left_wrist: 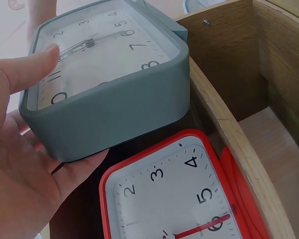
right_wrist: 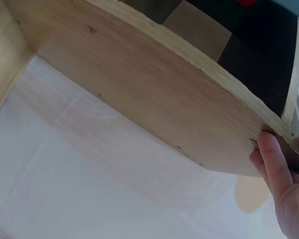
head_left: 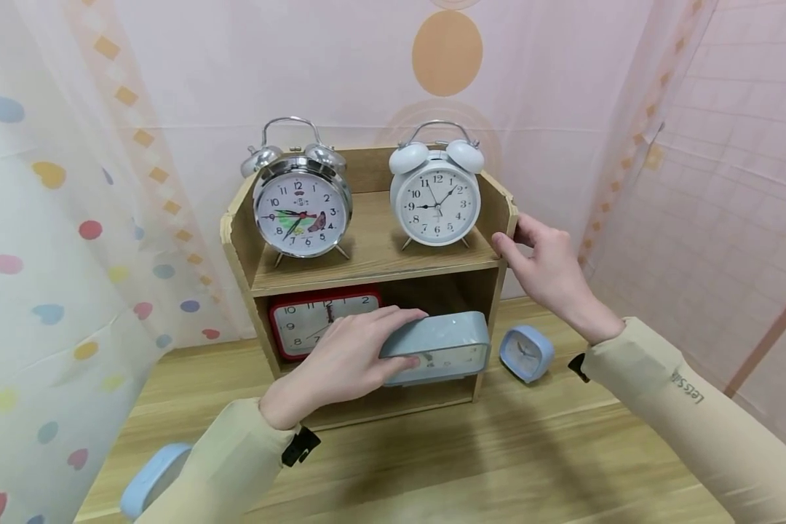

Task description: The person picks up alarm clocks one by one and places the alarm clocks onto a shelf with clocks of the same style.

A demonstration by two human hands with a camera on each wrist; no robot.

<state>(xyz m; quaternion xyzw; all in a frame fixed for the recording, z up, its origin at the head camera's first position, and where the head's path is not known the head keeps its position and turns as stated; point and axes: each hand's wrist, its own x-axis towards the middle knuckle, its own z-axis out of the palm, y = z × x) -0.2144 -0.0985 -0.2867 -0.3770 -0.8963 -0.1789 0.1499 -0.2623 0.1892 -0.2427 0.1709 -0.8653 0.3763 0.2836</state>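
My left hand (head_left: 356, 353) grips a grey-blue square desk clock (head_left: 442, 333) at one end, thumb on its face and fingers behind. That clock is tilted in front of the lower opening of a wooden shelf (head_left: 373, 275). In the left wrist view, a red-framed clock (left_wrist: 164, 184) stands in the compartment beside it, partly hidden by the hand in the head view. My right hand (head_left: 550, 266) pinches the shelf's right side panel (right_wrist: 154, 99) near its front upper edge, with fingers along the outer face.
On the top board stand a silver twin-bell alarm clock (head_left: 301, 215) and a white twin-bell alarm clock (head_left: 437, 204). A small blue clock (head_left: 527, 354) sits on the table right of the shelf. Another light-blue object (head_left: 151, 480) lies at lower left, partly behind the sleeve.
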